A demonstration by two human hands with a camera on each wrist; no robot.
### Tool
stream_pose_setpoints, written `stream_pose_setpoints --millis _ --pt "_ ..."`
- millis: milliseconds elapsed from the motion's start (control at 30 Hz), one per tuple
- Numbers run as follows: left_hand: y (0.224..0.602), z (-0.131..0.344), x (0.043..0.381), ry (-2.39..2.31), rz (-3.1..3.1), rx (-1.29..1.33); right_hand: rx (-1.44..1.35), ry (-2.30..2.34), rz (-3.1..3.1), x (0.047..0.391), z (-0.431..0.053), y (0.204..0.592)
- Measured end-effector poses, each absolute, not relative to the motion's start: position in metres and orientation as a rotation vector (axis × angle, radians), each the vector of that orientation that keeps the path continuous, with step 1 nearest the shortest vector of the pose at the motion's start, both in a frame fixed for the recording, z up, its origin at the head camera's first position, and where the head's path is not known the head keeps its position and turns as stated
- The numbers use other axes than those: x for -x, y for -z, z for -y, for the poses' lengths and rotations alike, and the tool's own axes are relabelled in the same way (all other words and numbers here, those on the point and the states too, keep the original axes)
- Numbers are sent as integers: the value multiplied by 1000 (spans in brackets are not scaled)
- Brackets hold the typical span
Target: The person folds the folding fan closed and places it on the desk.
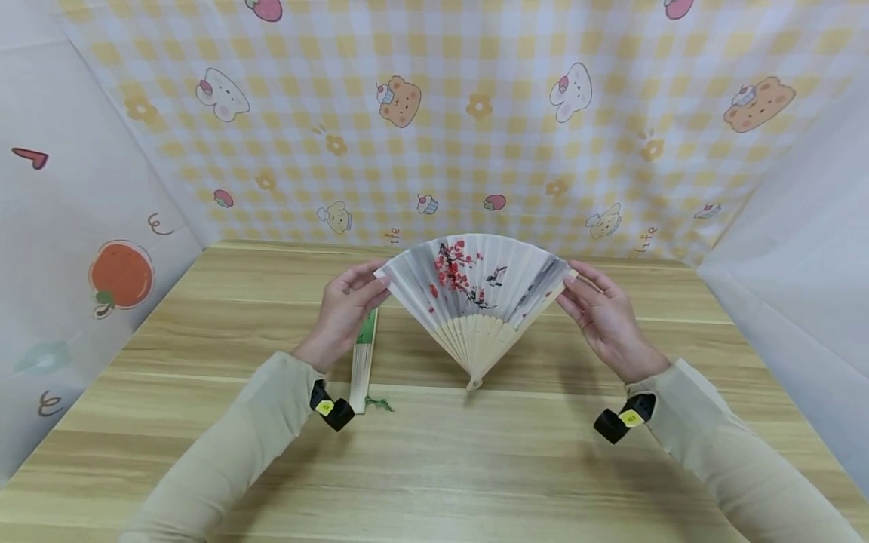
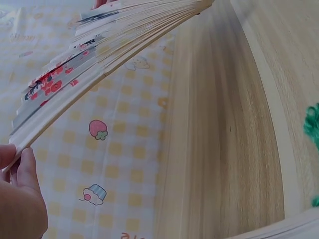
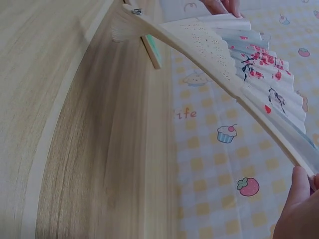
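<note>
A folding fan (image 1: 475,283), spread wide, is held up between the two hands. Its grey-white leaf carries red blossoms and small dark birds, and its pale ribs meet at a pivot toward the person. My left hand (image 1: 346,309) pinches the outer corner of the left guard between thumb and fingers. At the opposite corner my right hand (image 1: 604,317) pinches the right guard the same way. Under the left wrist lies a second, folded fan (image 1: 363,362) with a green leaf and a green tassel (image 1: 380,403); its upper end is hidden behind the left hand.
The wooden table (image 1: 434,467) reaches back to a yellow checked cloth (image 1: 448,158) printed with cartoon animals. Pale curtains hang at both sides, the left one (image 1: 68,188) with a printed orange fruit. Black wrist cameras (image 1: 333,407) are strapped over the sleeves.
</note>
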State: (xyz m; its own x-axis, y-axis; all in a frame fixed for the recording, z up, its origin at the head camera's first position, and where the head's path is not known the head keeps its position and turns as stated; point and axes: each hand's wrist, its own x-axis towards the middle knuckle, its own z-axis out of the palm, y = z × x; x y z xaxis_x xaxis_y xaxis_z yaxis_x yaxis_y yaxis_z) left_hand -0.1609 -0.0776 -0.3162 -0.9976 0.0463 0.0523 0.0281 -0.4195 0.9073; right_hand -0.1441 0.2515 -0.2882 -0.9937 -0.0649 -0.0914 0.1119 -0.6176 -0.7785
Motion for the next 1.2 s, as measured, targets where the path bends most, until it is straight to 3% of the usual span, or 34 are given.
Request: stream_pose_setpoints --millis 1200 --pt "311 48 158 -2579 -1639 -257 -2 2627 -1411 137 -238 289"
